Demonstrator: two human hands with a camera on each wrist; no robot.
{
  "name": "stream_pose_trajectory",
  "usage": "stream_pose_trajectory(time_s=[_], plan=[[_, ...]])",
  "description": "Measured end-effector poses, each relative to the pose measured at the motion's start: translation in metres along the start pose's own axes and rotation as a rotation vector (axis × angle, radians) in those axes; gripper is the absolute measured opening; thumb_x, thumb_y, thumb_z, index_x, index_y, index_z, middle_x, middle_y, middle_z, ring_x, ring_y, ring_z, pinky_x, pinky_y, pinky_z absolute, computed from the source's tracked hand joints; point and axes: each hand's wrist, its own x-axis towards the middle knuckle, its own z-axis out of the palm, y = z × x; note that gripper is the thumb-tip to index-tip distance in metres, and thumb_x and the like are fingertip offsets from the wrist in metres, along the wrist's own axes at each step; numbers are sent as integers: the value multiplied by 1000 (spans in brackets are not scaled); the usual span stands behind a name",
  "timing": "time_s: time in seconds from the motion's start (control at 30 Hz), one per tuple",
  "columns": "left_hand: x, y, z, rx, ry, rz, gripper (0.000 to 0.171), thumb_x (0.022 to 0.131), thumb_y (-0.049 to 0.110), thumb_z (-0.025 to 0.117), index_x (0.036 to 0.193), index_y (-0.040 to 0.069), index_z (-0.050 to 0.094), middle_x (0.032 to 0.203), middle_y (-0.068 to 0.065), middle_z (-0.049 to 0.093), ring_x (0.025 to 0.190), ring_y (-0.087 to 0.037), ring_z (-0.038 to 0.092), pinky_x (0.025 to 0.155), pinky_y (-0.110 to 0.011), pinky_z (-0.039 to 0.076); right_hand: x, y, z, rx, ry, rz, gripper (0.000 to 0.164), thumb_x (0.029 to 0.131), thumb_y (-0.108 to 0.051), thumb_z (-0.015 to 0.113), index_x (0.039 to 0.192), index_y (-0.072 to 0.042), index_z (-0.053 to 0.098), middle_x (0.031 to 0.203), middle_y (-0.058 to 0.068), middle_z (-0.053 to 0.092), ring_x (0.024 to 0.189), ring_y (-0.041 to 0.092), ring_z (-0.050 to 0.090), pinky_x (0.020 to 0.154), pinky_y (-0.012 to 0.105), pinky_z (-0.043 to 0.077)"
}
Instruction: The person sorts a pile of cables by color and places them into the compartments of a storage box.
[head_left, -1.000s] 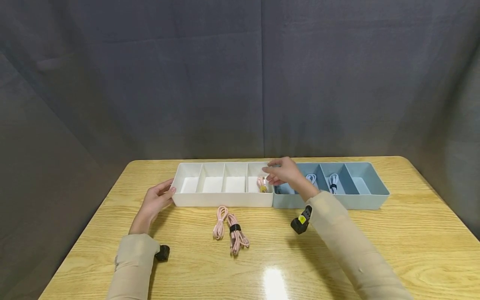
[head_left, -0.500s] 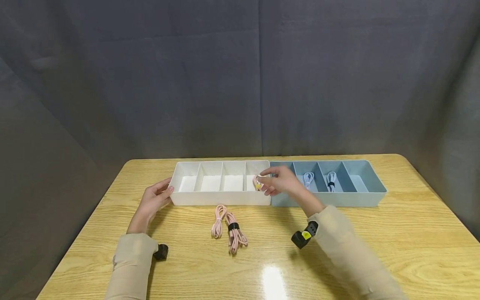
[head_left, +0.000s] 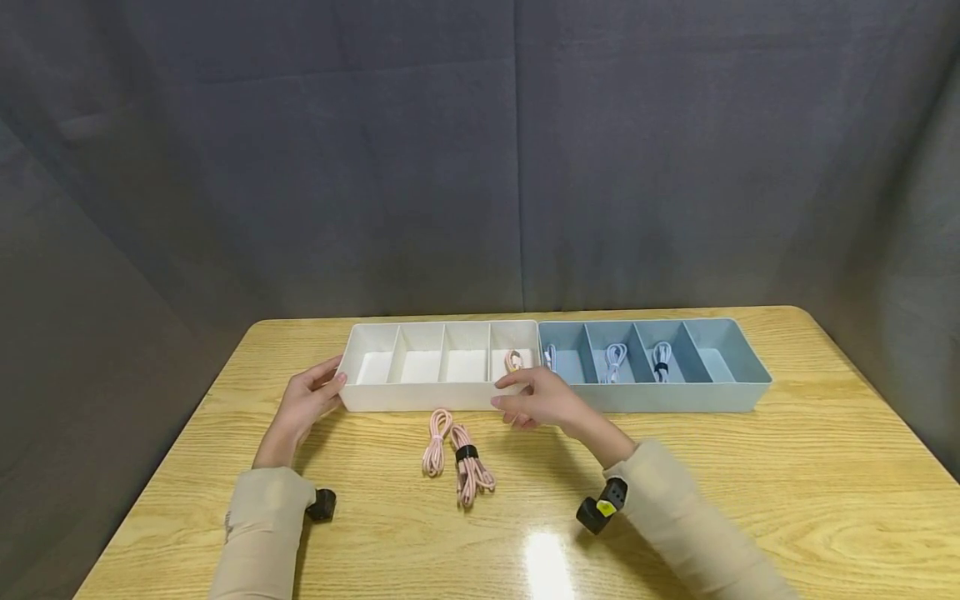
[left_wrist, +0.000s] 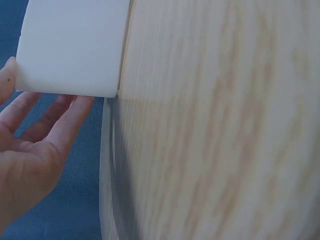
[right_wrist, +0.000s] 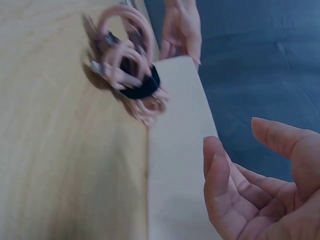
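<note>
Currently we are resting our left hand (head_left: pixel 307 402), fingers extended and thumb apart, against the nine-o'clock end of the white tray (head_left: pixel 427 398); pushing there could be nudging it against the blue tray (head_left: pixel 675 398) at three o'clock. Our right hand (head_left: pixel 538 400) is hanging before the tray's front, thumb and fingers parted, pinching nothing. From it, a pink cable (head_left: pixel 437 441) and a black-strapped pink bundle (head_left: pixel 467 473) are lying towards eight o'clock, so near each other that lifting one might, we are guessing, be snagging the other.
</note>
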Motion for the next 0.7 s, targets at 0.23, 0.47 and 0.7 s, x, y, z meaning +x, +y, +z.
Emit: stream_pose_trajectory(time_s=[0.23,0.47,0.7], plan=[[0,-1,-1,-10,-12,3,51,96,19,47,141,2,30,140,-24,31,121,-36,39,96,-39,39,-2,10,23,-31,-53,-44,48,85,-17,65,123,6,50,69,15,65,59,30,63,53,38,54],[0,-1,-1,-19,-13,3,51,96,20,47,141,3,31,140,-23,32,121,-36,39,95,-38,39,0,15,43,-46,-86,-17,53,84,-18,66,125,9,45,66,17,64,54,25,62,48,34,53],[0,-1,0,-17,-6,2,52,96,21,48,141,2,31,140,-24,32,121,-36,39,95,-38,40,6,21,55,-85,-105,5,54,83,-21,67,125,8,47,63,11,63,50,22,62,44,32,52]])
